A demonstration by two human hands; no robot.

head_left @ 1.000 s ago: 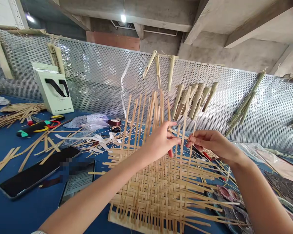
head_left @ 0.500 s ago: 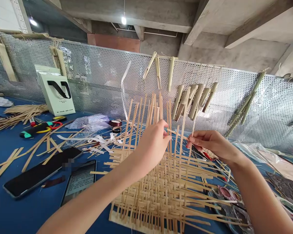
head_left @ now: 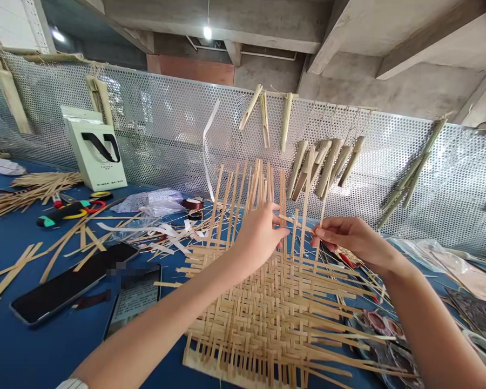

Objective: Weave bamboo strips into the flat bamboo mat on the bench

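Note:
A partly woven bamboo mat [head_left: 263,308] lies before me, its loose strips sticking out at the sides and standing up at the far edge. Among the upright strips [head_left: 227,205], my left hand [head_left: 259,232] is closed, its thumb and fingers bent round strips that it partly hides. My right hand [head_left: 344,237] pinches the right end of a thin bamboo strip [head_left: 295,222], which slants across between the two hands and past the standing strips. The strip's left end disappears behind my left fingers.
Two phones [head_left: 73,283] [head_left: 135,297] lie left of the mat. Behind them are pliers [head_left: 62,213], loose strips, white paper ribbons [head_left: 166,232] and a plastic bag [head_left: 152,201]. A pale green box [head_left: 95,154] stands by the perforated metal screen [head_left: 166,129]. A cluttered tray [head_left: 383,335] sits at right.
The view has shifted slightly, so everything sits a little to the right. Both hands keep nearly the same place and grip, with the strip still between them.

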